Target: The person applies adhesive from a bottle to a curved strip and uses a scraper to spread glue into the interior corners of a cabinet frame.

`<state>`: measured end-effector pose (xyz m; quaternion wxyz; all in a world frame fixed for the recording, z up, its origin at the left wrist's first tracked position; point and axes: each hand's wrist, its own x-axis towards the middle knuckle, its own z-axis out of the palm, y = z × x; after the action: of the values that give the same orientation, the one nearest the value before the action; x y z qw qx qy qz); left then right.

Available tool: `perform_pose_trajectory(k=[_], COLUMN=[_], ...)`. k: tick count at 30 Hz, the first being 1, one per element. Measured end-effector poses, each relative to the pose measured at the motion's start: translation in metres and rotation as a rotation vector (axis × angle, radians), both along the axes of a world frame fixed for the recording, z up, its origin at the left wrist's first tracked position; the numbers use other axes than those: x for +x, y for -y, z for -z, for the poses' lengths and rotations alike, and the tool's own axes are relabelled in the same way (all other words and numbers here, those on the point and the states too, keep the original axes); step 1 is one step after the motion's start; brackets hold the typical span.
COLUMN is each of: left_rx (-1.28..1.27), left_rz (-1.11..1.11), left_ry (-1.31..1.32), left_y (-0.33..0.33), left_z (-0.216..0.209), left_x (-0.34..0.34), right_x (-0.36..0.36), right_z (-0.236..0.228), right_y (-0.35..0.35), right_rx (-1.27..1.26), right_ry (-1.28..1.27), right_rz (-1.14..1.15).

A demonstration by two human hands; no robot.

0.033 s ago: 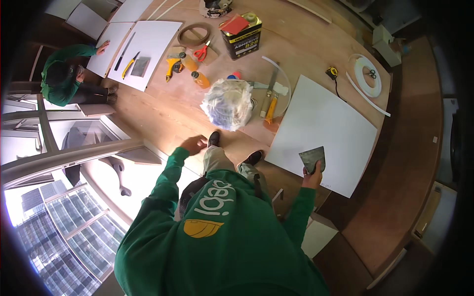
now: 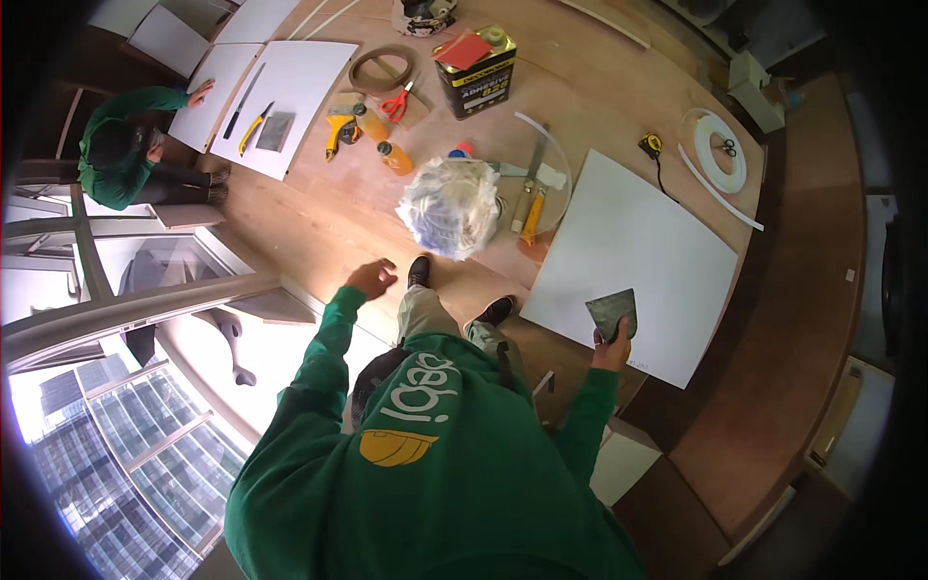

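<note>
My right hand (image 2: 613, 348) grips a thin, flat, dark grey square piece (image 2: 611, 313) by its lower right side. The piece is held over the near part of a large white sheet (image 2: 638, 256) on the table. Nothing is in my left hand (image 2: 372, 278); it hangs in the air short of the table, fingers loosely curled and apart. Beyond it stands a round container wrapped in crumpled clear plastic (image 2: 449, 208). A yellow-handled tool (image 2: 532, 217) lies between that container and the white sheet.
A dark adhesive can (image 2: 478, 82), red scissors (image 2: 394, 104), orange bottles (image 2: 394, 158) and a tape measure (image 2: 652, 145) are on the table. A white edging coil (image 2: 713, 159) lies far right. At far left a co-worker (image 2: 126, 145) in green rests a hand on another white board (image 2: 217, 92).
My left hand has drawn slightly left, away from the wrapped container. My right hand keeps the grey piece in nearly the same place.
</note>
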<state>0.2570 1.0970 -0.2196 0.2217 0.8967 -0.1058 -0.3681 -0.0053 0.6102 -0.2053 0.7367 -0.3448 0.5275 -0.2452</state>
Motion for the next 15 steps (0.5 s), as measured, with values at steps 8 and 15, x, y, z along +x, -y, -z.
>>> perform_pose_trajectory(k=[8,15], left_rx=[-0.246,-0.342], left_rz=[-0.052,-0.374], left_ry=[0.094,0.206], left_y=[-0.03,-0.003], left_z=[0.104,0.151], left_x=[0.124,0.195], right_x=[0.065,0.121], right_z=[-0.042,-0.083], right_y=[-0.079,-0.163], right_rx=[-0.021,-0.015], right_ry=[0.078,0.091], right_rz=[0.179,0.104])
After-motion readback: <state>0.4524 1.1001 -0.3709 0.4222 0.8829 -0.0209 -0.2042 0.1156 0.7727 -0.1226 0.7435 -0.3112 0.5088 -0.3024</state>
